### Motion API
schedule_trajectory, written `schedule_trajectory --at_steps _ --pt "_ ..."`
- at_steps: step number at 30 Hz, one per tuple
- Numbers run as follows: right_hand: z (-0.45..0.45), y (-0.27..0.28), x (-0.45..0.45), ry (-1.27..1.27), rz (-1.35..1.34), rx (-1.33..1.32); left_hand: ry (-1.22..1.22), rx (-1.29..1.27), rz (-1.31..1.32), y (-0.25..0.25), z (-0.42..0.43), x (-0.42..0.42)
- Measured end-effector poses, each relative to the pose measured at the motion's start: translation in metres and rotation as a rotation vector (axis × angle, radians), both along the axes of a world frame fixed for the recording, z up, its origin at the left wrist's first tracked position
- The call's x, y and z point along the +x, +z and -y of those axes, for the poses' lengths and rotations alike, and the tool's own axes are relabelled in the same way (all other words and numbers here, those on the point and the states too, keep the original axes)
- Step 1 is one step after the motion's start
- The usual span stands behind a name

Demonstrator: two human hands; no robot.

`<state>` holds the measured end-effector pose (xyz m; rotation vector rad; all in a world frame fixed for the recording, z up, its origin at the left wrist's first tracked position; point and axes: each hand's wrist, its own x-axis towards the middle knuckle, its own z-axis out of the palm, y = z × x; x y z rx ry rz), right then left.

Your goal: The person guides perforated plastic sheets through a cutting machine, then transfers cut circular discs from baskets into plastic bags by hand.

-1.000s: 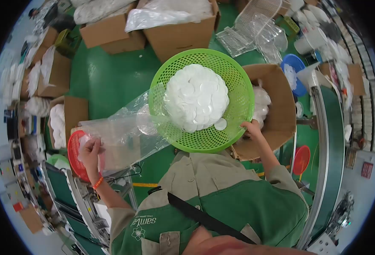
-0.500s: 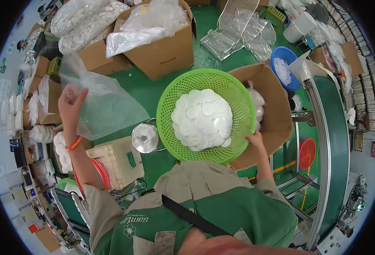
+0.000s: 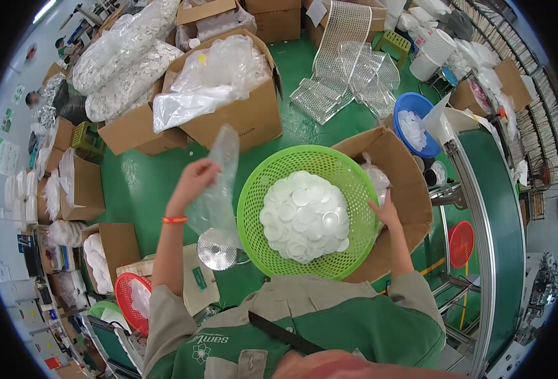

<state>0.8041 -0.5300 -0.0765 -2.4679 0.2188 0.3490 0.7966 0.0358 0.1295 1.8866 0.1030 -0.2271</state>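
My left hand (image 3: 200,180), with an orange band at the wrist, is closed on the upper part of a clear plastic bag (image 3: 223,205), which hangs down limp beside the basket. A green mesh basket (image 3: 254,196) stands in front of my body. Inside it lies a heap of white round discs (image 3: 304,218). My right hand (image 3: 388,213) grips the basket's right rim, the fingers partly hidden by it. Below the bag, a perforated metal disc (image 3: 217,252) with a handle is partly covered by the bag's lower end.
Under the basket's right side is an open cardboard box (image 3: 412,189) holding bagged items. Farther off are a box of plastic bags (image 3: 247,117), metal mesh sheets (image 3: 339,82) and a blue basin (image 3: 427,104). A conveyor (image 3: 491,252) runs along the right; a red basket (image 3: 127,300) sits lower left.
My left hand has moved right with the bag, bringing it close to the basket; the bag hangs narrower. My right hand remains at the basket's rim. The whole view has shifted.
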Motion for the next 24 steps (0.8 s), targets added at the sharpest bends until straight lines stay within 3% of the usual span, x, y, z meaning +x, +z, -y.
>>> schedule_trajectory --at_steps 2,5,9,12,14,17,19,21,24 --pt "-0.061 0.064 0.022 0.079 0.433 -0.012 -0.115 -0.021 -0.07 -0.009 0.025 0.001" --pt "-0.166 0.173 0.03 0.209 0.37 0.695 -0.243 -0.041 -0.13 -0.013 0.066 -0.004" --pt "-0.238 0.221 0.033 0.918 0.716 0.348 -0.38 0.021 -0.124 -0.001 0.104 -0.017" --pt "-0.248 0.195 0.05 1.064 0.368 0.248 -0.286 0.195 0.054 0.007 0.106 -0.03" --pt "-0.253 0.179 0.061 1.073 0.509 0.263 -0.254 0.406 0.12 0.018 0.097 -0.033" --pt "-0.258 0.179 0.087 0.784 0.937 0.155 -0.147 0.74 0.184 0.018 0.085 -0.037" --pt "-0.252 0.189 0.114 0.642 1.113 0.116 0.024 0.746 0.31 0.011 0.064 -0.023" --pt "-0.248 0.181 0.139 0.501 1.18 0.077 0.123 0.765 0.427 0.007 0.037 -0.003" --pt "-0.246 0.167 0.16 0.303 0.824 0.359 0.252 0.629 0.382 0.004 0.025 0.028"
